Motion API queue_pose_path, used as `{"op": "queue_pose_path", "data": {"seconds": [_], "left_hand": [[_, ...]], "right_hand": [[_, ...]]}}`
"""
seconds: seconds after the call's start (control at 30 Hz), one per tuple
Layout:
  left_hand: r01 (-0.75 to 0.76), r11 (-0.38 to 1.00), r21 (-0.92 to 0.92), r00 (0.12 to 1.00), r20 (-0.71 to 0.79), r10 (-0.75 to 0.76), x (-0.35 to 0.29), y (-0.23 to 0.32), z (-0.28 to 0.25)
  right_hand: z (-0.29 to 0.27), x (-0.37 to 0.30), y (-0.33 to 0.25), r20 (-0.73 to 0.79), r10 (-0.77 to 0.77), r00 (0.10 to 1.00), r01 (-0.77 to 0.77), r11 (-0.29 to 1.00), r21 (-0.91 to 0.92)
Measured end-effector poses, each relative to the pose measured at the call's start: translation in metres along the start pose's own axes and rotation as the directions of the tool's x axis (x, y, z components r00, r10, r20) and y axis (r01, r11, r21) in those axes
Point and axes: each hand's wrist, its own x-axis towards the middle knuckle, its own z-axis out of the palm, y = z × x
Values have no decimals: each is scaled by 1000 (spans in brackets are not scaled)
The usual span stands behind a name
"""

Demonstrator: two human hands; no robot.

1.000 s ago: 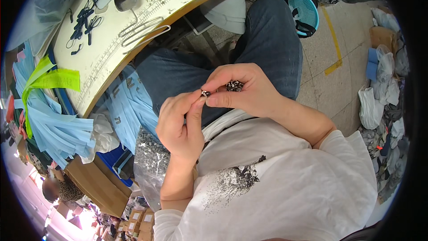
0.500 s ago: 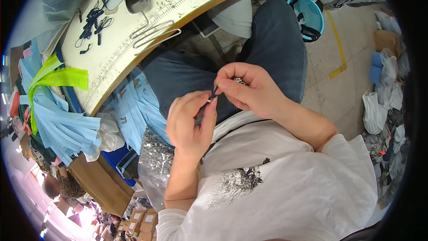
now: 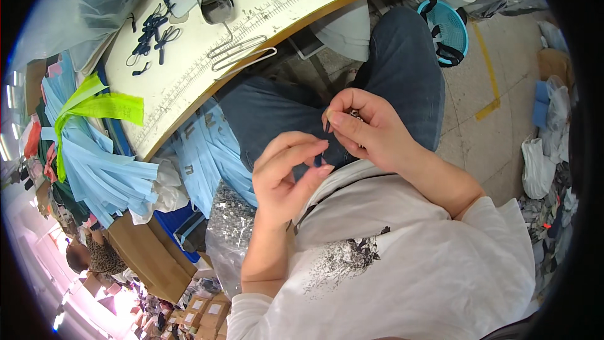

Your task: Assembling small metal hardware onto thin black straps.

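Note:
Both hands are raised over my lap, above my blue jeans (image 3: 402, 69). My right hand (image 3: 368, 132) is curled shut on a few small dark metal pieces (image 3: 354, 113), which show between thumb and forefinger. My left hand (image 3: 283, 179) is just below and to the left of it, and its thumb and forefinger pinch a thin dark cord (image 3: 324, 146). The cord runs up toward the right thumb. The fingertips of the two hands are a short gap apart.
A white worktable (image 3: 189, 82) with ruler markings curves across the top, holding dark cords (image 3: 151, 31) and bent wire hooks (image 3: 242, 50). Light blue fabric strips (image 3: 94, 170) and a yellow-green strip (image 3: 94, 104) hang left. Bag of small metal parts (image 3: 236, 220), teal basket (image 3: 450, 25), cardboard boxes (image 3: 148, 255).
The hands were pressed together on a small piece. My left hand has since dropped down and away a little, drawing the thin cord out between them.

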Motion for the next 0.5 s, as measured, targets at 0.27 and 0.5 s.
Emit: {"op": "queue_pose_path", "data": {"seconds": [0.27, 0.5], "left_hand": [[89, 996, -13, 992, -94, -89, 3, -4, -3], [207, 977, -50, 975, -75, -210, 3, -3, -4]], "right_hand": [[4, -1, -1, 116, -30, 993, 37, 997, -64], [4, -3, -2, 170, -127, 977, 171, 945, -279]]}}
